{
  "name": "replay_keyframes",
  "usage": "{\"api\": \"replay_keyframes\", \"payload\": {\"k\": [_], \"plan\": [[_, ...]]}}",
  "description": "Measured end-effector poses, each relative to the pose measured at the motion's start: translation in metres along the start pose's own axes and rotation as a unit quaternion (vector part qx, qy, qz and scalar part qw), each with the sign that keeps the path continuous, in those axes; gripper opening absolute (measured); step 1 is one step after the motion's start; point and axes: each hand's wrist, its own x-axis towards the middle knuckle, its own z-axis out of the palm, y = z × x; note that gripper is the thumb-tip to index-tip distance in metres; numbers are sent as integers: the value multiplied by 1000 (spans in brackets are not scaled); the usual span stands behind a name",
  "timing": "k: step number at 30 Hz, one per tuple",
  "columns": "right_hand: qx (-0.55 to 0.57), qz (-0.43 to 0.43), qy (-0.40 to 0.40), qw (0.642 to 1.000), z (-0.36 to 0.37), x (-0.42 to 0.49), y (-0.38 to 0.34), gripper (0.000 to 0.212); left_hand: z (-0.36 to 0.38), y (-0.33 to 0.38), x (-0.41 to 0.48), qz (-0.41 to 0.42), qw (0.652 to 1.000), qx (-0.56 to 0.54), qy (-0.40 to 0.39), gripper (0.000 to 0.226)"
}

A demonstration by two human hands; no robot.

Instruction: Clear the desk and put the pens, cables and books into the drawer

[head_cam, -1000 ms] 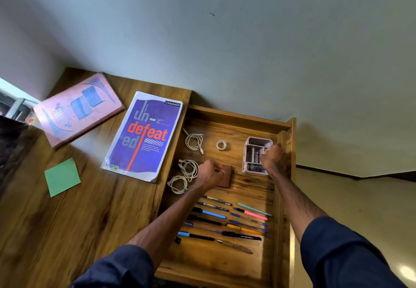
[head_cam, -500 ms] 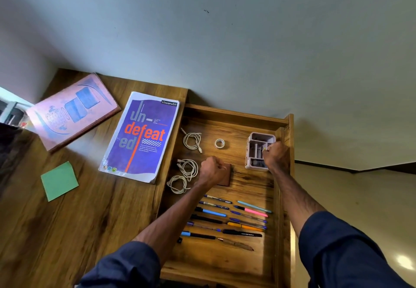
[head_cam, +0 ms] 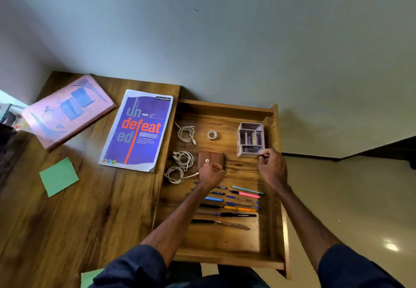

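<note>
Both hands have drawn back toward the person, uncovering the brown wallet in the open drawer. The left hand is a curled fist against the wallet's near edge; whether it grips anything cannot be told. The right hand pinches the near right corner of the small pink organizer with thumb and forefinger. The pens lie in rows in the drawer nearer the person, and three coiled cables lie along its left side, beside a tape roll. The purple notebook and pink book still lie on the counter, near a green notepad.
</note>
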Motion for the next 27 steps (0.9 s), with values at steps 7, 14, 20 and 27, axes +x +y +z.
{"api": "replay_keyframes", "payload": {"k": [7,14,20,27], "plan": [[7,-50,-64,997,-20,-40,36,29,50,-10,-46,27,998,-41,-26,11],[32,-128,-127,983,-34,-34,66,28,118,-23,-88,-19,987,-154,36,16],[85,-145,-147,975,-103,-28,112,23,204,22,-142,-14,980,-186,68,12],[101,-184,-143,967,-181,-9,132,17,257,81,-161,7,978,-198,61,10]]}}
